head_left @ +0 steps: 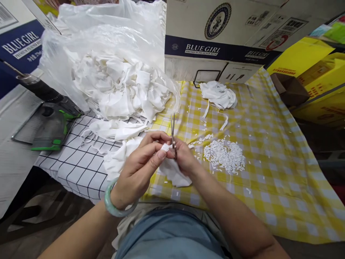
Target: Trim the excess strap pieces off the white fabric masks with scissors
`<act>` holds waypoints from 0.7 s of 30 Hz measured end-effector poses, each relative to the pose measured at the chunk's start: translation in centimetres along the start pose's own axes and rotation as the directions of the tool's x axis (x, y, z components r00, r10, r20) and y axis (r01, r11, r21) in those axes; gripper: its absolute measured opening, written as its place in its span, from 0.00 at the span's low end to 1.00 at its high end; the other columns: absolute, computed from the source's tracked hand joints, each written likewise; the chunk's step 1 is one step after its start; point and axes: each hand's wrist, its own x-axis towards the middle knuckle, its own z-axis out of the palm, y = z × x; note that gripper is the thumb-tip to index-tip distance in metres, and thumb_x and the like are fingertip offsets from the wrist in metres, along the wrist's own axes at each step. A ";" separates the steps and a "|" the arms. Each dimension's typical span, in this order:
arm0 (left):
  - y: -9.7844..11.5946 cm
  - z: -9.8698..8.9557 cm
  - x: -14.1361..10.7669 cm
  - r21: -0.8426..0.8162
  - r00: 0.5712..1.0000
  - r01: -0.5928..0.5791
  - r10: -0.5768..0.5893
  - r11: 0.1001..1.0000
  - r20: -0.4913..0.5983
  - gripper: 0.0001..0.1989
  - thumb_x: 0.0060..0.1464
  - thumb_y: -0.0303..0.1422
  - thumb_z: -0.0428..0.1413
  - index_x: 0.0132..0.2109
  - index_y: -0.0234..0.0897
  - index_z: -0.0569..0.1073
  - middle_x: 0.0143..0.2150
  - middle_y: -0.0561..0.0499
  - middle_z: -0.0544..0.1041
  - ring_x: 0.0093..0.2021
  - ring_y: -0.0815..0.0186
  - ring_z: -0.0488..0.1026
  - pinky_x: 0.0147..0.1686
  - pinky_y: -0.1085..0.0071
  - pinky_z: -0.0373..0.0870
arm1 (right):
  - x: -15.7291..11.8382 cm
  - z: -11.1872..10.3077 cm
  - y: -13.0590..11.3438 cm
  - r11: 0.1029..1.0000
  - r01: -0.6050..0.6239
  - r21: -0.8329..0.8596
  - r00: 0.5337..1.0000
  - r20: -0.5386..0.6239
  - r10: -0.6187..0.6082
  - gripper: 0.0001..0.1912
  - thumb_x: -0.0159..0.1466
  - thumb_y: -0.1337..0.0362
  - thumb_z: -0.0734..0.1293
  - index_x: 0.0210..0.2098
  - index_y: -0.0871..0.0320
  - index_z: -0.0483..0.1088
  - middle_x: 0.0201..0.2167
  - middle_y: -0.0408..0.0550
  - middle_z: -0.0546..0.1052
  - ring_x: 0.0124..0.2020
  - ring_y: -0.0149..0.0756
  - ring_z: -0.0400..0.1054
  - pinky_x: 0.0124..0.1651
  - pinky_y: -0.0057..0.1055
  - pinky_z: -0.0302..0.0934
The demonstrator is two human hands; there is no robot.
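My left hand (145,156), with a green bangle (108,201) at its wrist, pinches a piece of white fabric (175,173) between thumb and fingers. The fabric hangs down below both hands. In my right hand (184,156) is a small pair of scissors (173,126), its blades pointing away from me and nearly together. Both hands meet close over the table's front part, the scissors right beside the pinched fabric. To their right lies a heap of tiny white cut pieces (225,155). More white fabric strips (115,129) lie to the left of my hands.
A clear plastic bag (107,21) spills a large pile of white fabric (124,86) at the back left. A cordless drill (51,118) stands at the left. Behind, a beer carton (215,43) borders the yellow checked cloth (283,172); a small white bundle (218,94) lies before it.
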 end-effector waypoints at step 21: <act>-6.3 8.8 0.2 -0.112 0.936 0.311 -0.284 0.944 0.211 0.14 0.67 0.33 0.47 0.34 0.37 0.71 0.46 0.47 0.62 0.39 0.65 0.61 0.31 0.72 0.61 | -11.0 -9.5 -3.0 0.355 -0.003 -0.935 0.976 -0.080 -0.201 0.20 0.53 0.54 0.73 0.22 0.55 0.59 0.20 0.40 0.67 0.25 0.31 0.59 0.32 0.30 0.51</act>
